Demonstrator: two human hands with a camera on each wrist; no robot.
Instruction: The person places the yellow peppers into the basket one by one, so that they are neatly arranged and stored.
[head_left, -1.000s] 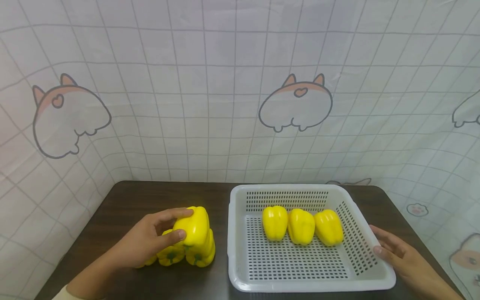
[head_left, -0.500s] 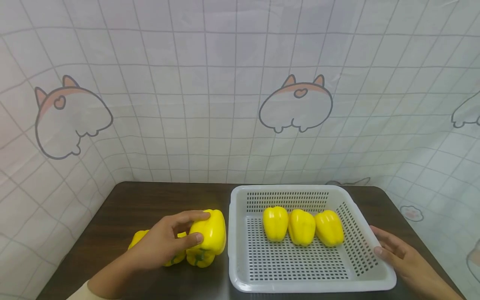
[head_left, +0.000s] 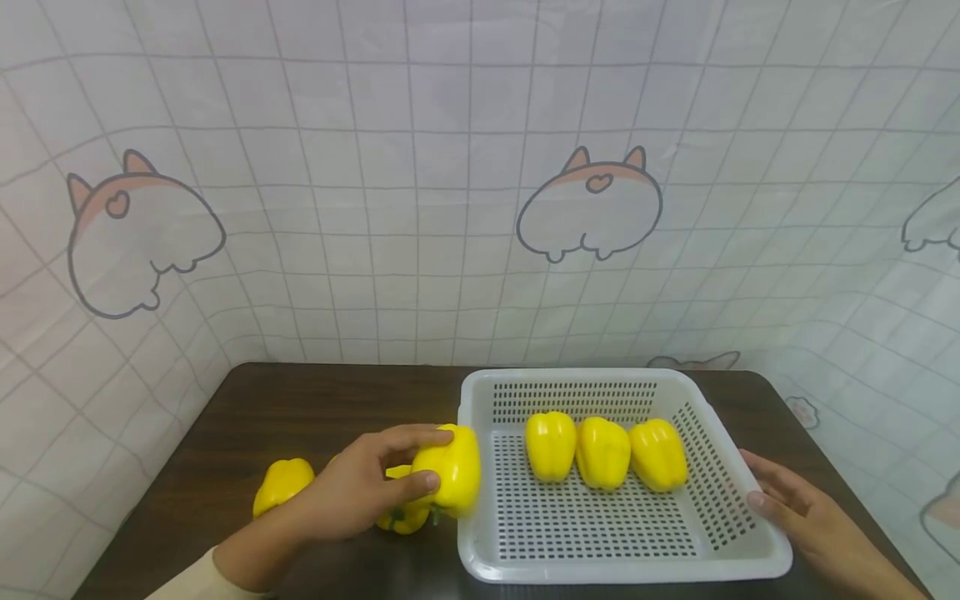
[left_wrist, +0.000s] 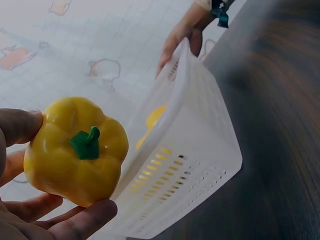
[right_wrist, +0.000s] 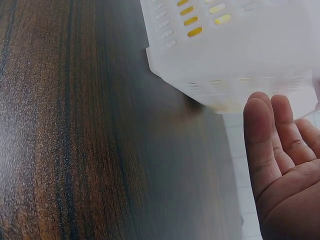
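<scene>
My left hand (head_left: 360, 483) holds a yellow bell pepper (head_left: 453, 471) between thumb and fingers, up against the left rim of the white basket (head_left: 474, 542). In the left wrist view this bell pepper (left_wrist: 75, 155) shows its green stem, and the basket wall (left_wrist: 200, 145) stands beyond it. My right hand (head_left: 810, 521) touches the basket's right rim. Its fingers (right_wrist: 257, 125) look straight beside the wall in the right wrist view. Three yellow bell peppers (head_left: 602, 454) lie in a row inside the basket.
Another bell pepper (head_left: 282, 485) lies on the dark wooden table (head_left: 337, 400) left of my left forearm. One more bell pepper (head_left: 402, 518) shows partly behind the held one. A white checked cloth (head_left: 420, 208) with cartoon corgis hangs behind the table.
My left hand has moved right with the held bell pepper, from over the group on the table to the basket's left rim. The right hand and the basket have stayed in place.
</scene>
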